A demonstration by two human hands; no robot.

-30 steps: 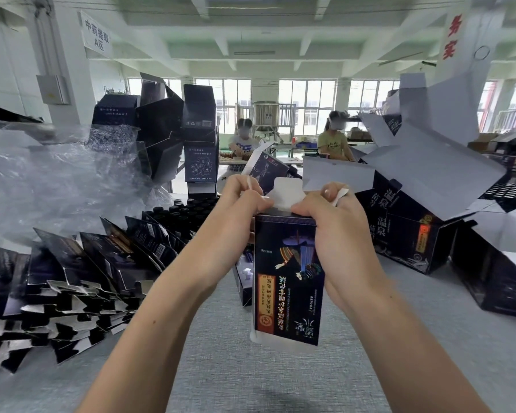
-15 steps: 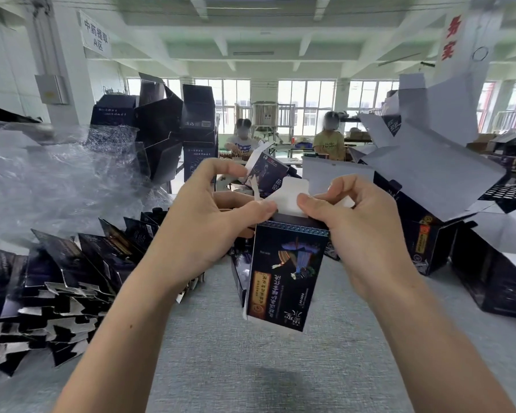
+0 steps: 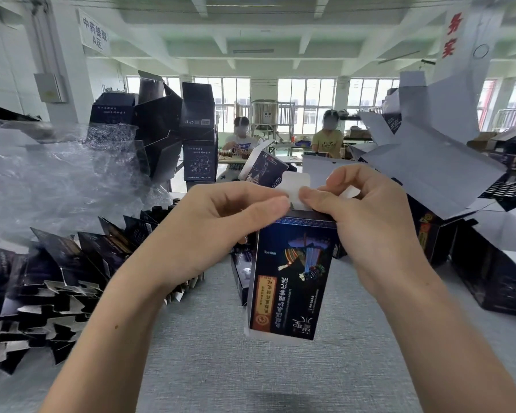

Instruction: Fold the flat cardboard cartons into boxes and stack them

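I see the left hand (image 3: 218, 231) and the right hand (image 3: 367, 231) up in front of me, close together. Both hold one dark blue box (image 3: 292, 275). The box hangs in the air over the grey table (image 3: 251, 377), between the two hands and a bit below them. It stands nearly straight up, and the picture and words on its front are upside down.

A white flap (image 3: 295, 186) sticks up from the top of the box. The left thumb lies on the flap from the left, and the other left fingers curl behind the top of the box. The right thumb lies on the flap from the right, and the right fingers curl over the top corner. So both hands pinch the box at its top end. I cannot see the far side of the flap.

On my left, a long pile of flat cartons (image 3: 57, 281) leans on the table. Behind it is a heap of clear plastic wrap (image 3: 57, 180). Folded dark boxes (image 3: 198, 138) are stacked up at the back. On my right, big open boxes (image 3: 429, 174) have their white lids up. Two people (image 3: 326, 141) sit far back by the windows.
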